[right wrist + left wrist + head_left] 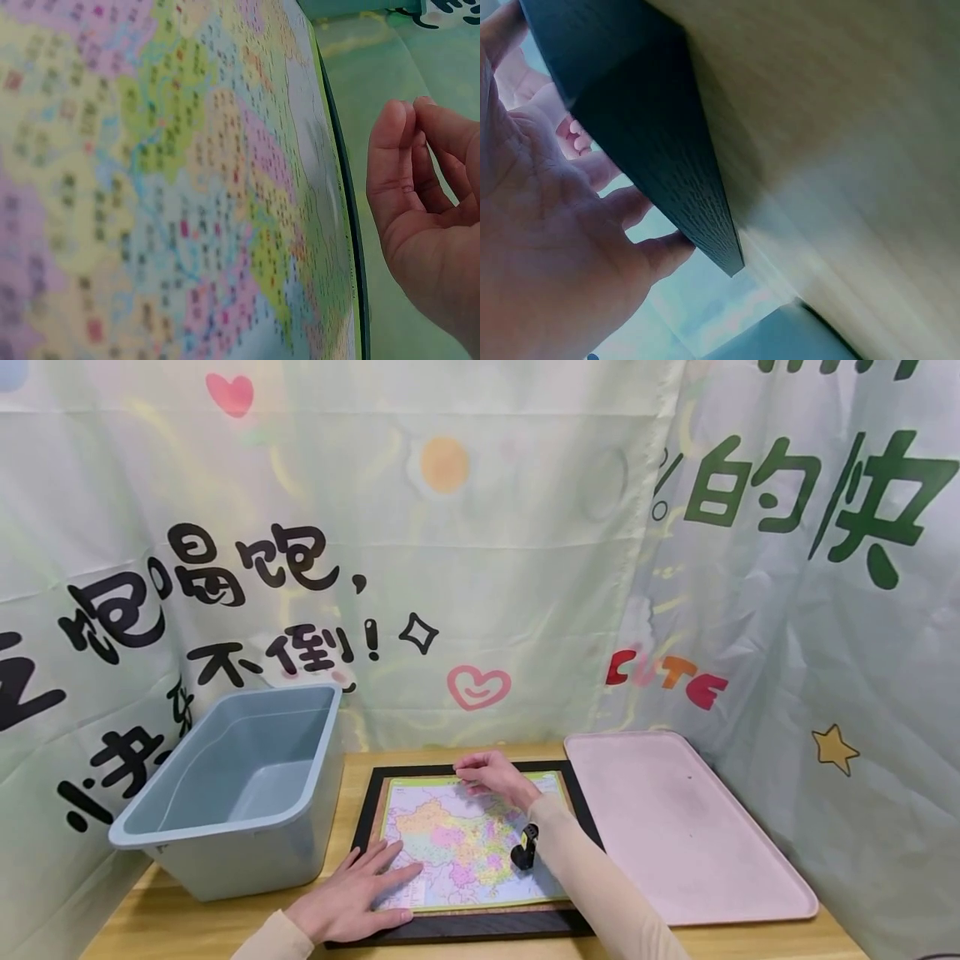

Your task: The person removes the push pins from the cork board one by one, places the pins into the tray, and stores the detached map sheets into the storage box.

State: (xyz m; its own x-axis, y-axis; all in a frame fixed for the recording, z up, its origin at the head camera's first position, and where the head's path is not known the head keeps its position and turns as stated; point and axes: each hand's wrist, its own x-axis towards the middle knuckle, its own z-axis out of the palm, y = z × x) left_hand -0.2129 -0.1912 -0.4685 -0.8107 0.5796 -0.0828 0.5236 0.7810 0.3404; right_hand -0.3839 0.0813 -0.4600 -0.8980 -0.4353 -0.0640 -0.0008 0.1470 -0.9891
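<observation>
A coloured map [450,835] of China lies flat on a brown board inside a black wooden frame [480,928] on the table. My left hand [356,893] is spread over the frame's lower left corner, its fingers reaching onto the map. In the left wrist view, the left fingers [660,251] rest along the frame's dark edge. Above the map's upper part is my right hand [495,777], thumb and fingertips brought together. The right wrist view shows those fingertips [390,124] meeting, with nothing visible between them, and the map [165,187] beside the hand.
To the left stands a deep grey-blue plastic bin [232,827]. A pink tray [690,843] lies to the right of the frame on the wooden table [142,927]. Printed cloth [480,568] hangs behind and on both sides.
</observation>
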